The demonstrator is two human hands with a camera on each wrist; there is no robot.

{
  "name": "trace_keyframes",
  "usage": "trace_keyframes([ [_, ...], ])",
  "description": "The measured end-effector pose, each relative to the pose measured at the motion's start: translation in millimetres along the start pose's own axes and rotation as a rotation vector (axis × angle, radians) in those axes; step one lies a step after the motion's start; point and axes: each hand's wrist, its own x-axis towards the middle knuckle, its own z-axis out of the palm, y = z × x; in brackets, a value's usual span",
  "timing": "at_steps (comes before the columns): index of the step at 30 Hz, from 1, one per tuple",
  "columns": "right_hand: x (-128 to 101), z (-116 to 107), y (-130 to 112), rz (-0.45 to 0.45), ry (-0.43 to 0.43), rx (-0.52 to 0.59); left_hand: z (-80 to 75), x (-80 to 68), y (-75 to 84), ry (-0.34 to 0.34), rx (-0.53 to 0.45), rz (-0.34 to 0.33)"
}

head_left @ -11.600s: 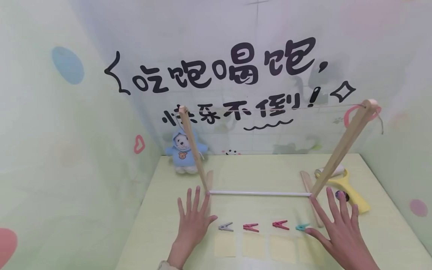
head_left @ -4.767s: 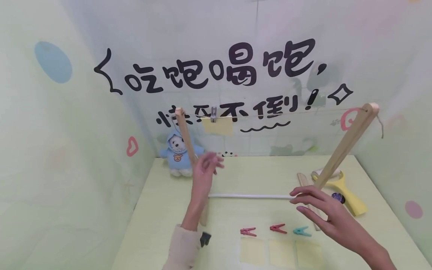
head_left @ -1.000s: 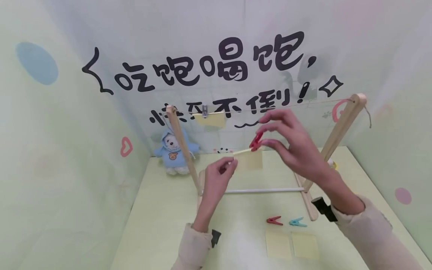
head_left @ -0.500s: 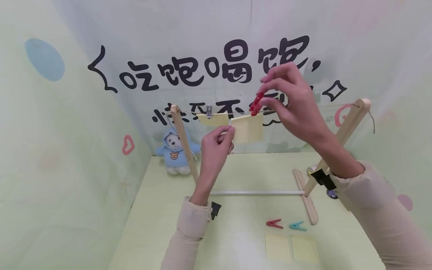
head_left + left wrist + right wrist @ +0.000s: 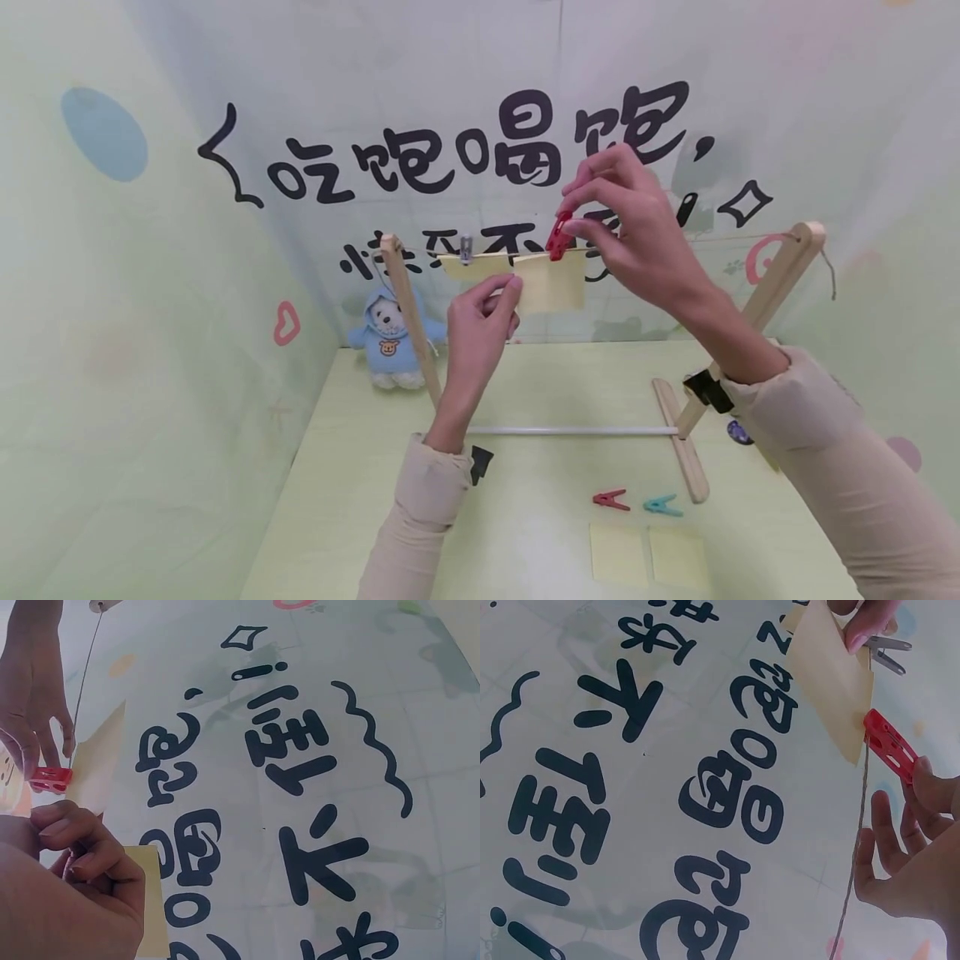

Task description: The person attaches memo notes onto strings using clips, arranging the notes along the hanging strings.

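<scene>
At the string [image 5: 675, 240] of the wooden rack [image 5: 757, 300], your right hand [image 5: 637, 225] pinches a red clothespin [image 5: 558, 237] on the top edge of a yellow note [image 5: 551, 283]. Your left hand [image 5: 480, 321] pinches that note's left edge. Just left hangs another note [image 5: 472, 267] under a grey clothespin [image 5: 466, 248].

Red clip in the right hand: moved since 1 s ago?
Yes. The red clip in the right hand went up, from below the string, at the height of the rack's posts, to the string itself, beside the grey clip.
</scene>
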Motion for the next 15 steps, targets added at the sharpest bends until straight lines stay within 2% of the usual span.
trace_keyframes([
  [7, 0.6, 5.6, 1.9, -0.013, -0.016, 0.010, -1.5, 0.6, 1.4, 0.011, -0.008, 0.012],
  [15, -0.5, 9.1, 2.6, -0.002, -0.070, -0.051, -1.4, 0.2, 2.5, 0.003, -0.003, 0.007],
])
